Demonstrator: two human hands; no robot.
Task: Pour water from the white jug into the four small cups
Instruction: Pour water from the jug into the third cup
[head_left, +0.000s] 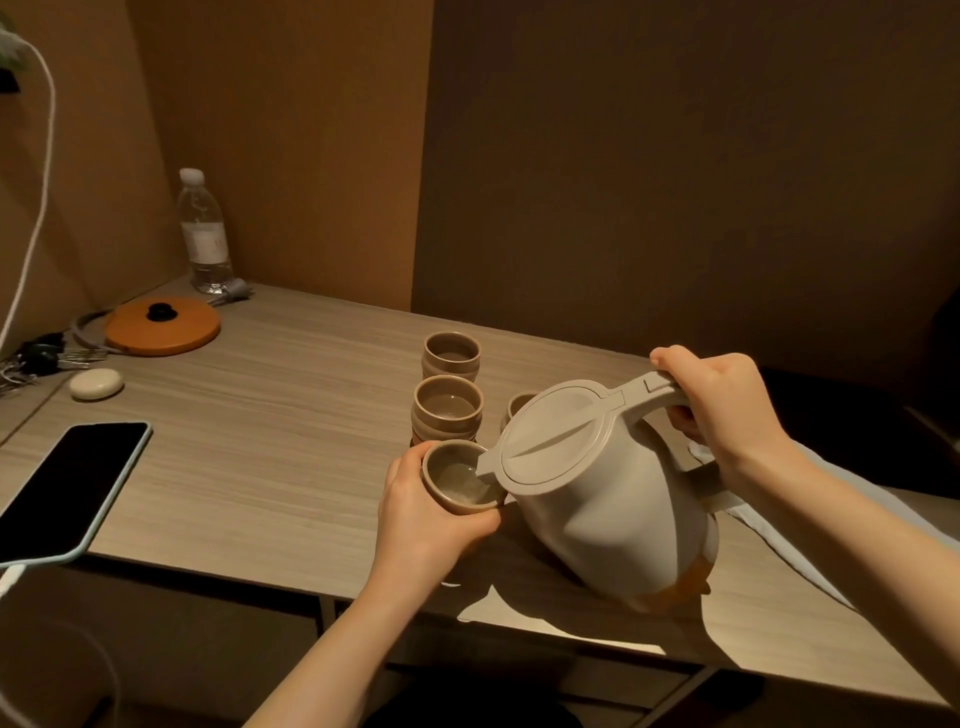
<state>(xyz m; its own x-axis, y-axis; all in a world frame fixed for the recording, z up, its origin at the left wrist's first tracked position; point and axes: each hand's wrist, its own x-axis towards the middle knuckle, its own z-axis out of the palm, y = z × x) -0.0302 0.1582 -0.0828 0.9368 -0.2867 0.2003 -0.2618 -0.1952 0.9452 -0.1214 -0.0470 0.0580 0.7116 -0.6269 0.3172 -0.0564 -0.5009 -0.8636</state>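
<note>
Just at the near edge of the pale wood-grain table, the right hand is clenched around the handle of the white plastic lidded jug, thumb laid along the top of the handle, and the jug is tilted to the left with its spout over a small beige ceramic cup. The left hand cups that cup from the left and below, fingers curled around its wall; water shows inside it. Behind it a second small beige cup and a third one farther back stand in a line, both with water in them. A fourth cup peeks out behind the jug lid; its contents are hidden.
</note>
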